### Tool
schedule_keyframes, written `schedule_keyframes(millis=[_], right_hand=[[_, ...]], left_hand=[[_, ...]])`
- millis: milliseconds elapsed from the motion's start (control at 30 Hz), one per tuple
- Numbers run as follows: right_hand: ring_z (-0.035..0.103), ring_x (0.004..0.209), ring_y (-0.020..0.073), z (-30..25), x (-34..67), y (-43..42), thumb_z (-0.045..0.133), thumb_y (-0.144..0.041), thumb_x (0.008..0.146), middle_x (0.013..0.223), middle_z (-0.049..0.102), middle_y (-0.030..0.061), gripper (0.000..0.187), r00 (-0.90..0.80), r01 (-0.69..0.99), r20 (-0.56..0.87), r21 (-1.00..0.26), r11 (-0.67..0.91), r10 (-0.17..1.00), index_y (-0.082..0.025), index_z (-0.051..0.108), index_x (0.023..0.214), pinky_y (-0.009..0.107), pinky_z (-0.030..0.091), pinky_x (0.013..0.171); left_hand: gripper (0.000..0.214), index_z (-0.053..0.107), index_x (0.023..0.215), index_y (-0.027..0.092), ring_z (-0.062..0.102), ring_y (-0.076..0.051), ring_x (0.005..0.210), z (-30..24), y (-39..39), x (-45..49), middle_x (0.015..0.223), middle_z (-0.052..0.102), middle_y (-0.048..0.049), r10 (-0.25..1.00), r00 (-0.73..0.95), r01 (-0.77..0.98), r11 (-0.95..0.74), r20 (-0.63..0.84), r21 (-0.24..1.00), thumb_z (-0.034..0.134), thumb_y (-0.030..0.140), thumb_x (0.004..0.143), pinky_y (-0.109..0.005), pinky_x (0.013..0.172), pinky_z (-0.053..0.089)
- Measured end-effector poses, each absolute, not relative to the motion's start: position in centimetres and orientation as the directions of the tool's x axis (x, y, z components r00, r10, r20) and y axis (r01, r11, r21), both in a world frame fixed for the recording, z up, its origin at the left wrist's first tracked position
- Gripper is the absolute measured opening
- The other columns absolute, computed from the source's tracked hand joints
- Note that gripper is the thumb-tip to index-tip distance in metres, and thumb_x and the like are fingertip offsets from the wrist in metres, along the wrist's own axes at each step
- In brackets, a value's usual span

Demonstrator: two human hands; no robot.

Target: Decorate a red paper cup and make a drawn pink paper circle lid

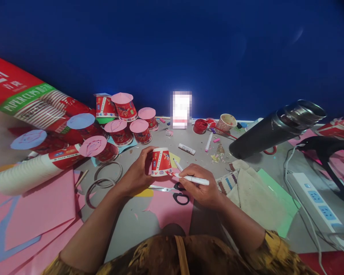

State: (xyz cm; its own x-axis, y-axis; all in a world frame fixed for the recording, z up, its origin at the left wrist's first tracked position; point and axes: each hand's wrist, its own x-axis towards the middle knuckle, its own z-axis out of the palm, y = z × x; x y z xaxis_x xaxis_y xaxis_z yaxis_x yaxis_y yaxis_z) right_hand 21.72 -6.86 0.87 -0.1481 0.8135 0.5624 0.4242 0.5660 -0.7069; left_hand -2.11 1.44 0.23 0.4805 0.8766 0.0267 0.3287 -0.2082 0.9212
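Note:
My left hand point(139, 172) is wrapped round a red and white printed paper cup point(162, 164), held upside down above the table. In my right hand point(202, 187) is a white marker point(197, 180), its tip end close to the cup's lower edge. Whether the tip touches the cup I cannot tell. Another slim white pen-like piece point(178, 165) shows just behind my right fingers. Below the hands lie black-handled scissors point(181, 198) on pink paper point(172, 215). Beyond the cup a glue stick point(187, 149) rests on its side.
Several upturned cups with paper discs point(122, 98) stand at the left, near a stack of cups point(28, 177) and tape rings point(103, 181). A black flask point(272, 128) leans at the right, with a cloth point(255, 194) and a power strip point(318, 202). A blurred bright screen point(181, 109) stands behind.

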Motion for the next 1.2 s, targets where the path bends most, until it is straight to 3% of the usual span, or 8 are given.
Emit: schedule_keyframes(millis=[300,767,1200], right_hand=[[0.074,0.079,0.0181,1.0,21.5,-6.8,0.067,-0.02,0.101,0.086,0.079,0.0054,0.005,-0.136,0.405,0.593,-0.698,0.59,0.794,-0.022,0.071,0.103,0.03,0.058,0.073],[0.071,0.069,0.0164,2.1,21.7,-7.4,0.065,-0.019,0.098,0.078,0.075,0.0023,0.008,-0.045,0.468,0.553,-0.724,0.506,0.832,-0.023,0.069,0.092,0.028,0.055,0.066],[0.074,0.074,0.0192,1.5,21.5,-7.3,0.066,-0.022,0.099,0.081,0.077,0.0044,0.005,-0.077,0.416,0.535,-0.749,0.515,0.841,-0.023,0.071,0.097,0.032,0.06,0.073]], left_hand=[[0.089,0.039,0.145,0.024,0.067,-0.032,0.128,0.2,1.4,-2.2,0.146,0.06,-0.0169,0.874,0.485,0.344,-0.217,0.025,0.913,0.09,0.027,0.073,-0.049,0.107,0.058],[0.09,0.039,0.146,0.026,0.066,-0.03,0.127,-0.2,1.5,-2.3,0.144,0.061,-0.0141,0.877,0.48,0.349,-0.222,0.03,0.91,0.09,0.027,0.072,-0.049,0.11,0.055],[0.091,0.041,0.145,0.026,0.066,-0.031,0.129,-0.1,1.5,-2.1,0.147,0.06,-0.0151,0.883,0.468,0.321,-0.182,0.011,0.929,0.092,0.026,0.07,-0.048,0.108,0.058]])
